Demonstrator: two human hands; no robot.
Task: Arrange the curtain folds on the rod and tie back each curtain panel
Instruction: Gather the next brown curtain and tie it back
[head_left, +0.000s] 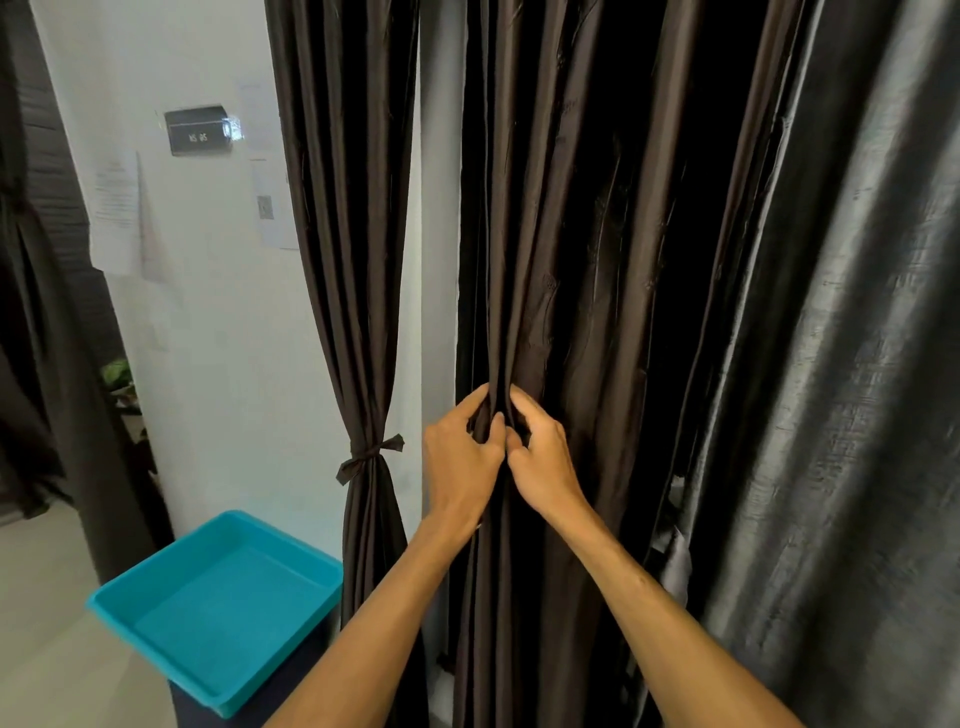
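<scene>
Pinching a bunch of folds of the middle panel (571, 249) at frame centre, both hands side by side and almost touching.

- Left hand (460, 460): fingers curled into the cloth from the left, thumb laid against the bunch.
- Right hand (545, 462): fingers curled in from the right, thumb tip on the same folds. Neither hand is spread.

Location: middle panel hangs full height down the centre of the frame, loose, no tie on it that I can see. Rod is out of view above the top edge.

Material: dark brown woven cloth, satin sheen, fine vertical slubs, long soft pleats.

Handling, my estimate:
- Light and limp, no stiffness to hold a pleat by itself.
- Slippery face, so folds likely slide out of a loose pinch.
- Best hold: gather the whole width at the height where the left panel (358, 234) is cinched, one hand wrapped round, the other free for a tie.

Reference: left panel is waisted by a tie (370, 455) of the same cloth, knotted with short flat ends, left of centre.

Also noted: grey curtain (857, 364) at right, coarser, shinier, stiffer-looking. Teal tray (156, 618) at lower left, hard plastic, shallow, rounded corners.
</scene>
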